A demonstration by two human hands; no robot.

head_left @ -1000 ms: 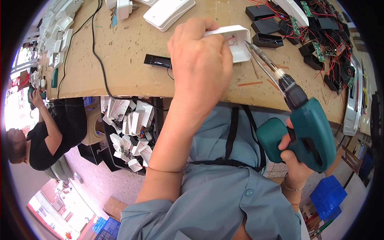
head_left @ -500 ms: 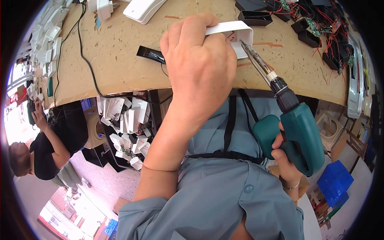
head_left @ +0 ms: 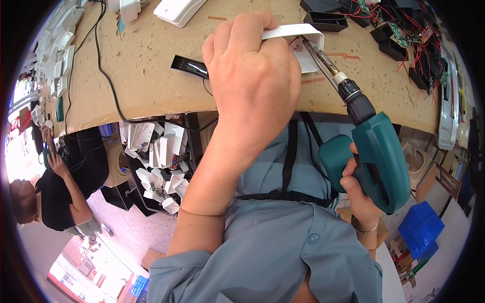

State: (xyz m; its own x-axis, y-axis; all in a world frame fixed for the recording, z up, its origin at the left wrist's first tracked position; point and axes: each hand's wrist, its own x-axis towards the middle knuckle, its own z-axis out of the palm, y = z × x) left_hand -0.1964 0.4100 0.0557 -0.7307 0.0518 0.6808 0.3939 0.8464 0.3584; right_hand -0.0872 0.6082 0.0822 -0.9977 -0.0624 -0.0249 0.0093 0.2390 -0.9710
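Your white housing (head_left: 306, 31) is over the bench (head_left: 151, 93), its near end closed in by your left hand's (head_left: 252, 73) curled fingers; the green power driver's (head_left: 382, 161) tip reaches inside it. Your right hand (head_left: 356, 191) wraps the driver's grip, fingers bent around it. A black case (head_left: 188, 66) lies left.

No text, label, number or sign can be read on the drill (head_left: 383, 164) or on the white case (head_left: 289, 32) at its tip. Any marks on the circuit boards (head_left: 397, 36) are too small to be made out, and no lettering can be discerned on the black boxes (head_left: 327, 23), the blue bin (head_left: 420, 230) or the shirt (head_left: 278, 245).
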